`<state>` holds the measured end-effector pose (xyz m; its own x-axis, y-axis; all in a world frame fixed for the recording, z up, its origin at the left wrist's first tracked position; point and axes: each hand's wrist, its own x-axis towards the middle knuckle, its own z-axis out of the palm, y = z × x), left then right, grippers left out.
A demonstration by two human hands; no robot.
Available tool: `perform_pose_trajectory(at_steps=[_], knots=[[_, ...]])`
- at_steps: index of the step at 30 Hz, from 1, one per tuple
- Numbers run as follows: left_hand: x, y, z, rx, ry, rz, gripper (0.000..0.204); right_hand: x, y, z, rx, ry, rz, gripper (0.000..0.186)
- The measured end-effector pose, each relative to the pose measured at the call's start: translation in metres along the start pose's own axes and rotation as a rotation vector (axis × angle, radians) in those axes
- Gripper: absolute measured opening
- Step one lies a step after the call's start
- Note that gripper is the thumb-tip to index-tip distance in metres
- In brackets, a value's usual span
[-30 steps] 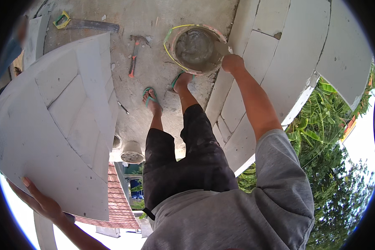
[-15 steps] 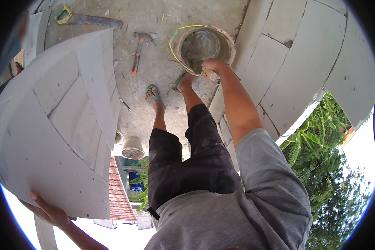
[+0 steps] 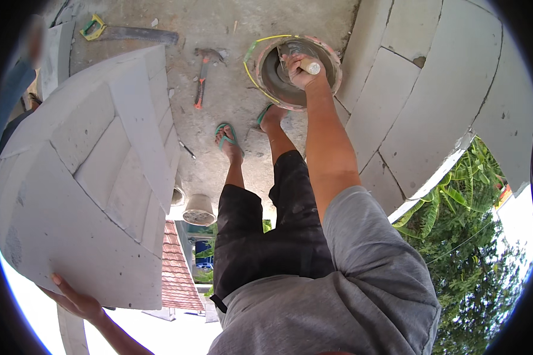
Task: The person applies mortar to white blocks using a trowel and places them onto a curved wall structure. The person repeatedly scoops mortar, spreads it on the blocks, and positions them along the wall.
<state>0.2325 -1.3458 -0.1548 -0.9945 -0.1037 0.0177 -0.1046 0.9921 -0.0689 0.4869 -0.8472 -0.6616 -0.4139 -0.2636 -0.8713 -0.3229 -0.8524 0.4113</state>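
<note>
The pale-handled tool (image 3: 310, 65) is located over the mouth of the large round bucket (image 3: 337, 81), its butt end toward the viewer; the working end is largely hidden by the hand and cannot be described. The right hand (image 3: 302, 76) is closed firmly around the handle, with the arm reaching straight out over the bucket. The bucket contains wet grey mortar (image 3: 272, 74), its rim is crusted, and a yellow bail (image 3: 246, 64) lies out around its left side. The left hand (image 3: 80, 303) is at the near edge of the left block wall (image 3: 83, 236), thumb spread from the fingers and laid on the face; the fingers are partly out of sight beyond the edge. The right block wall (image 3: 385, 89) stands just beside the bucket, with dark joints between its pale blocks. On the concrete floor (image 3: 219, 23), a claw hammer (image 3: 201, 83) with an orange and black handle lies left of the bucket, and farther left is a handsaw (image 3: 133, 34) with a yellow-green grip. A slim dark marker (image 3: 187, 149) lies by the left wall, and a smaller bucket (image 3: 199, 212) stands near its end. The wearer's feet are in green sandals (image 3: 227, 137). Part of another person (image 3: 15, 86) shows at the left margin. Foliage (image 3: 462, 236) fills the lower right beyond the wall.
</note>
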Motion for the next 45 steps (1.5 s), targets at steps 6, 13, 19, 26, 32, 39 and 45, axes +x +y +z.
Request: perform_pose_trajectory(at_steps=[6,13,19,26,32,39,45], knots=[[0.005,0.004,-0.004,0.005,0.023,0.008,0.111,-0.029,-0.018,-0.006,-0.293,0.114,-0.164,0.039],[0.001,0.005,-0.003,0.016,0.005,0.011,0.108,-0.085,0.016,-0.048,-2.2,1.028,-0.371,0.04],[0.004,-0.013,-0.009,0.013,-0.037,-0.077,0.101,-0.06,-0.032,-0.041,-2.666,1.086,-0.822,0.044],[0.007,-0.029,-0.016,-0.08,-0.104,-0.187,0.09,0.052,0.003,-0.072,-2.276,0.972,-0.753,0.045],[0.004,-0.038,-0.005,-0.036,-0.06,-0.109,0.087,0.037,-0.018,-0.098,-1.836,0.652,-0.732,0.039],[0.001,-0.01,-0.01,-0.135,-0.116,-0.194,0.1,-0.006,-0.012,-0.133,-1.858,0.42,-1.055,0.039],[-0.016,0.023,0.002,-0.156,-0.029,-0.109,0.113,-0.032,-0.01,-0.146,-1.975,0.623,-1.273,0.044]])
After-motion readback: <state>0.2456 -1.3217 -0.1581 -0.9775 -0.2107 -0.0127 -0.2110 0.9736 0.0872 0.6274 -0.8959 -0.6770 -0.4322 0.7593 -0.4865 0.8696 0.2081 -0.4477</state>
